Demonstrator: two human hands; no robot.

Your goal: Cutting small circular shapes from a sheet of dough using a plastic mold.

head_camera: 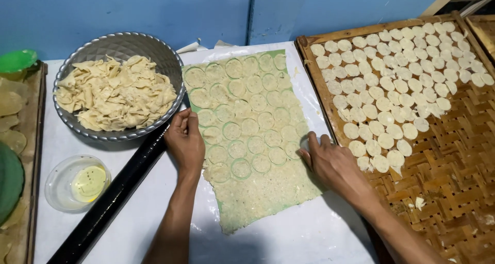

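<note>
Left hand (pixel 184 142) flat with fingers together on left edge of rolled dough sheet (pixel 247 140), right hand (pixel 330 162) closed on perhaps a round cutter (pixel 304 142) at right edge, black rolling pin (pixel 111 199) near left hand

I see my left hand (pixel 184 140) resting flat on the left edge of a rolled dough sheet (pixel 247 140), which is marked all over with cut circles and lies on a white surface (pixel 309 238). My right hand (pixel 330 161) presses a small round cutter (pixel 305 142), mostly hidden by my fingers, at the sheet's right edge. A black rolling pin (pixel 111 199) lies just beside my left hand. Behind it sits a metal bowl (pixel 121 45) of dough scraps (pixel 116 94). To the right, a woven bamboo tray (pixel 454 166) holds rows of dough discs (pixel 397 73). A clear round lid (pixel 77 182) is near the pin.
</note>
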